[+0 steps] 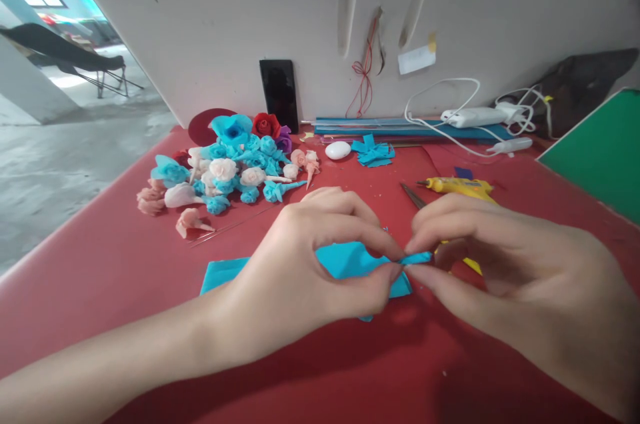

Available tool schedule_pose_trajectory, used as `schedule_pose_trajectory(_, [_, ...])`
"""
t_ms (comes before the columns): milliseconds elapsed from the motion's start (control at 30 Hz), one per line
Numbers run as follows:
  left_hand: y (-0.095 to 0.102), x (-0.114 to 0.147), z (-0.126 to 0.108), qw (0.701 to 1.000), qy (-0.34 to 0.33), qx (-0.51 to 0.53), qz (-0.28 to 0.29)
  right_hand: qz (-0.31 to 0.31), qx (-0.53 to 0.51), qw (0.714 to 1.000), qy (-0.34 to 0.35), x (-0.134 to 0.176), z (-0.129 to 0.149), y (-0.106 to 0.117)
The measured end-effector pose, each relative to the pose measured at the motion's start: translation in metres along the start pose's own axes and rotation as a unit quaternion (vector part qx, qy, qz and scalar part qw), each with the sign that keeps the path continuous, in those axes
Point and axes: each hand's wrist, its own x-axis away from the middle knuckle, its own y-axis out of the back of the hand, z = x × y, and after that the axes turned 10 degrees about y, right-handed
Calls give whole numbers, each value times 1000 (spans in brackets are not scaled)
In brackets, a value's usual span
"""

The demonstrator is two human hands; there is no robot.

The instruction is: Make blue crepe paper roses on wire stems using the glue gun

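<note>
Between my two hands is a small twisted strip of blue crepe paper (417,258). My left hand (335,257) pinches its left end between thumb and index finger. My right hand (480,257) pinches it close beside, fingertips almost touching those of the left. Under my left hand lies a larger folded piece of blue crepe paper (227,274) on the red table. Scissors (413,196) with a yellow handle lie partly hidden behind my right hand. A yellow glue gun (459,187) rests just beyond it.
A pile of paper flowers (223,171) in blue, white and pink sits at the back left. Behind it a black phone (279,94) leans on the wall. Blue paper scraps (374,152), a white oval object (338,150) and a white power strip (473,117) with cables lie along the back.
</note>
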Motion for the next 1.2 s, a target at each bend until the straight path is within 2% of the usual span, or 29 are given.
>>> schedule_pose_trajectory(67, [1, -1, 0, 999, -26, -46, -8, 18, 34, 999, 34, 1, 0, 0])
schedule_pose_trajectory(200, [0, 1, -1, 989, -86, -114, -35, 17, 81, 994, 75, 3, -1, 0])
schedule_pose_trajectory(533, [1, -2, 3, 981, -111, -148, -52, 16, 69, 996, 62, -2, -3, 1])
schedule_pose_trajectory(667, [5, 1, -1, 968, -136, -163, -132, -35, 76, 996, 40, -4, -3, 11])
schedule_pose_trajectory(700, [6, 3, -3, 965, -167, -156, -130, -57, 77, 995, 26, -4, -3, 13])
schedule_pose_trajectory(733, [5, 5, -6, 964, -201, -144, -104, -79, 67, 995, 9, -4, -3, 14])
schedule_pose_trajectory(800, [1, 9, -8, 968, -226, -112, 12, -113, 14, 993, -30, -4, -5, 14])
schedule_pose_trajectory(833, [-3, 10, -8, 972, -201, -95, 73, -122, -29, 991, -54, -4, -6, 13])
schedule_pose_trajectory(867, [-7, 11, -7, 979, -146, -76, 122, -128, -81, 985, -78, -4, -8, 10])
schedule_pose_trajectory(900, [-10, 11, -5, 985, -79, -50, 148, -133, -136, 976, -105, -3, -9, 7])
schedule_pose_trajectory(967, [-16, 9, 0, 992, 41, 25, 120, -133, -242, 949, -149, -2, -12, 0])
schedule_pose_trajectory(1033, [-18, 6, 5, 979, 123, 140, 87, -120, -314, 925, -178, -1, -13, -6])
schedule_pose_trajectory(1133, [-16, 5, 6, 941, 175, 280, 70, -105, -352, 911, -188, 0, -12, -12])
schedule_pose_trajectory(1200, [-13, 6, 3, 930, 188, 310, 56, -100, -362, 909, -180, 0, -11, -13])
